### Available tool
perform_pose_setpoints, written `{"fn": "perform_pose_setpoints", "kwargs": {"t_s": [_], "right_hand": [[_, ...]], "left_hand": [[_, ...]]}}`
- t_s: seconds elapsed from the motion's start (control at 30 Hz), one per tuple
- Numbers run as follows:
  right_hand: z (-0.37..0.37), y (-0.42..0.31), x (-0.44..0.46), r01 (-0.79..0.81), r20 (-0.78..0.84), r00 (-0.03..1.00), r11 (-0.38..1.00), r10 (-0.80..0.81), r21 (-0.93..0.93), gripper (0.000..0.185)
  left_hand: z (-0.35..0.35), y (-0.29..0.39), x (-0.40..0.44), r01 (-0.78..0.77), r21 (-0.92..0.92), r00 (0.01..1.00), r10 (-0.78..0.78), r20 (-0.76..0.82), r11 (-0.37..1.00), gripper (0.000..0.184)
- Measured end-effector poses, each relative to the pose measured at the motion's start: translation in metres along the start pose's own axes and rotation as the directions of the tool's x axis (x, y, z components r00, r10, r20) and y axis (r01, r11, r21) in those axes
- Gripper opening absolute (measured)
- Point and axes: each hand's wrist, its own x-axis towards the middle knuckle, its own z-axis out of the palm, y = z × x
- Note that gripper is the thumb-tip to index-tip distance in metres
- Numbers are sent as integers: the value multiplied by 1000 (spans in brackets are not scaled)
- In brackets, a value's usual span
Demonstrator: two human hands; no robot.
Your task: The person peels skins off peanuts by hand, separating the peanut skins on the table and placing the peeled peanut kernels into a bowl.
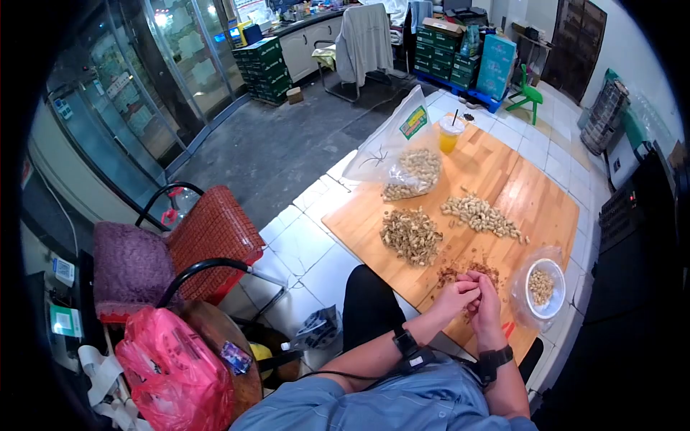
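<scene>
My left hand point(457, 297) and my right hand point(488, 304) meet above the near part of the wooden table point(525, 179). Their fingers are pressed together, and whatever is between them is hidden. Reddish peanut skins point(449, 275) lie scattered just beyond the fingers. Further off is a heap of broken peanut shells point(410, 237), with a spread of whole unshelled peanuts point(481, 215) to its right. A white bowl point(531, 305) to the right of my hands has pale shelled peanuts point(540, 286) in it.
A clear plastic bag of unshelled peanuts point(413, 172) stands at the table's far left, beside a lidded cup of orange drink point(450, 136). Something red point(509, 330) lies near my right wrist. A red woven chair point(208, 241) and pink plastic bag point(172, 370) are on the left.
</scene>
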Motion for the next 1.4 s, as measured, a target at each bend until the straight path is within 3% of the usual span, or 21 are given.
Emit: {"fn": "perform_pose_setpoints", "kwargs": {"t_s": [0.23, 0.33, 0.53, 0.63, 0.77, 0.83, 0.93, 1.03, 1.1, 1.17, 1.3, 1.4], "right_hand": [[-5, 8, -2, -29, 18, 999, 996, 28, 83, 36], [-4, 9, -4, -6, 13, 1000, 1000, 6, 27, 35], [1, 13, -5, 7, -4, 1000, 998, -7, 55, 34], [-10, 20, -2, 30, 40, 999, 996, -33, 83, 32], [-27, 38, 8, 4, 4, 1000, 994, -5, 108, 31], [-32, 38, 10, -27, -16, 999, 996, 28, 82, 31], [-35, 36, 13, -41, -34, 998, 992, 46, 123, 30], [-43, 30, 13, -84, -93, 991, 983, 101, 165, 30], [-65, 38, 19, -116, 23, 993, 984, 114, 136, 31], [-66, 33, 16, -86, -2, 996, 991, 86, 104, 31], [-70, 23, 15, -152, -40, 987, 985, 156, 87, 25], [-75, 22, 16, -154, -46, 986, 982, 160, 109, 24]], "left_hand": [[-2, -7, 0, 25, -1, 999, -25, -21, 1000, 19], [-1, -14, 0, 65, -268, 998, -67, 2, 961, 15], [1, -12, -4, 65, -429, 996, -83, -22, 901, 13], [1, -12, -2, 37, -185, 994, -55, -94, 982, 13], [-9, -14, 4, -97, 205, 986, 123, -117, 974, 14], [-6, -5, -1, -163, 445, 969, 228, -96, 881, 15], [1, 6, -7, -295, 779, 890, 455, 13, 554, 14], [6, -4, 0, -355, 778, 843, 538, 27, 518, 12], [9, 0, -1, -388, 816, 797, 600, 65, 427, 14], [7, 16, -6, -302, 777, 898, 438, 38, 553, 16], [-39, 14, 17, -277, 889, 781, 624, -13, 365, 14], [-63, 47, 26, -195, 931, 747, 662, -64, 309, 15]]}}
